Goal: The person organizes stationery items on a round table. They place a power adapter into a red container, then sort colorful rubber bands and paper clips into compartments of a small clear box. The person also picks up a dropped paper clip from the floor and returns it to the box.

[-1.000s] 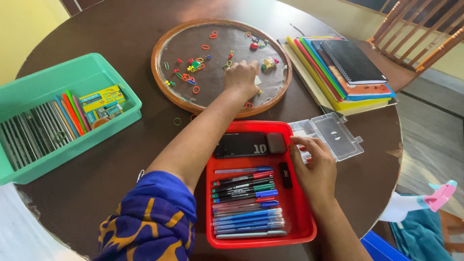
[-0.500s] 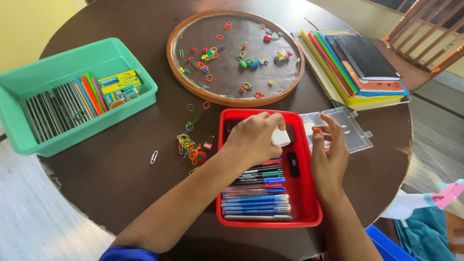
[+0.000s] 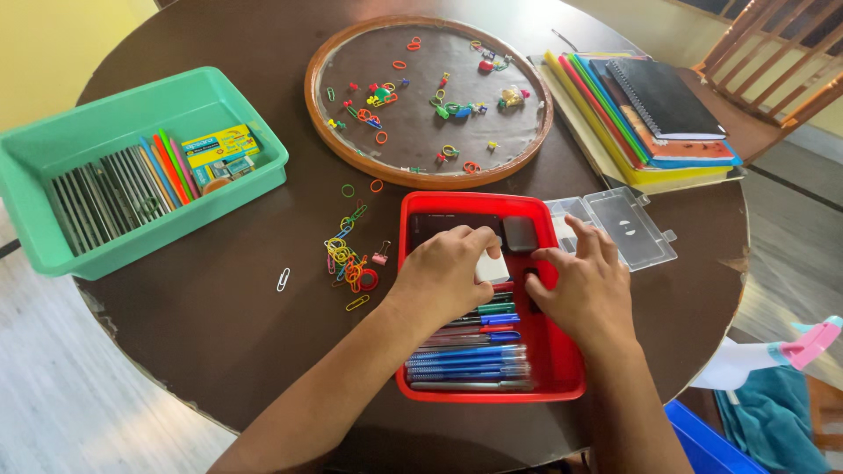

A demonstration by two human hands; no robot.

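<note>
A red tray [image 3: 465, 201] lies on the dark round table in front of me. It holds a row of pens and markers [image 3: 470, 355], a black flat case [image 3: 448, 226] and a grey block [image 3: 520, 233]. My left hand [image 3: 443, 274] is over the tray's middle, its fingertips pinching a white eraser [image 3: 493, 269] just above the markers. My right hand [image 3: 590, 291] rests on the tray's right side with fingers spread, thumb and forefinger beside a small black block [image 3: 531, 275]. An open clear plastic box [image 3: 630, 228] sits just past the right hand.
A green bin [image 3: 53, 145] of pencils and small boxes stands at left. A round wooden-rimmed tray [image 3: 320, 123] scattered with coloured clips lies beyond. Loose rubber bands and clips [image 3: 349, 262] lie left of the red tray. Stacked notebooks [image 3: 654, 114] and a wooden chair [image 3: 773, 61] are at right.
My left hand came back from the round tray carrying the white eraser and lowered it into the red tray. My right hand left the clear box and settled on the tray.
</note>
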